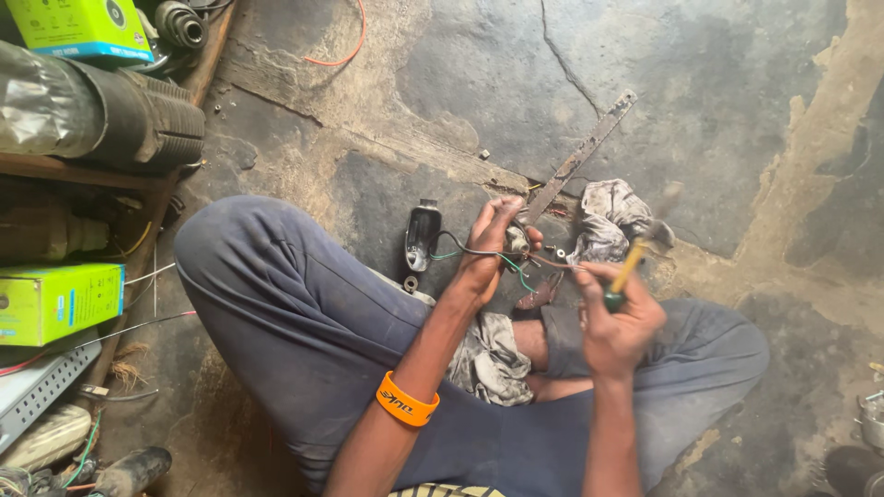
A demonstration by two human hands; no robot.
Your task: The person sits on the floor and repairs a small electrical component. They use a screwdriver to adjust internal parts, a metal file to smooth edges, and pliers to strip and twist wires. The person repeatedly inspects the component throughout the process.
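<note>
Between the person's crossed legs, low over the stone floor (700, 83), the two hands work close together. Their left hand (488, 248) is curled shut around a small metal fitting (517, 239) from which thin black, green and reddish wires (502, 258) trail out. One black lead runs left to a dark, glossy lamp housing (423, 236) lying on the floor just beside the left knee. Their right hand (615, 322) is closed in a fist about the dark green handle of a screwdriver (626, 274), whose yellow shaft rises up and slightly to the right (its upper end is blurred, so I cannot tell where the tip sits).

The fitting lies to the left of the screwdriver and a little above it, near but apart, with the loose wires strung across the gap between the hands. The right hand is the nearer one to the tool's working line; the left merely steadies the part.

A long rusty flat metal bar (580, 161) lies on the floor, slanting from the left hand's fingertips up towards the right. A grey rag (608, 221) is bunched just beyond the screwdriver, and small washers (560, 252) lie beside it. An orange wristband (406, 401) circles the left forearm. Green boxes (57, 300) and ribbed rubber hoses (138, 115) crowd the shelves on the left.
</note>
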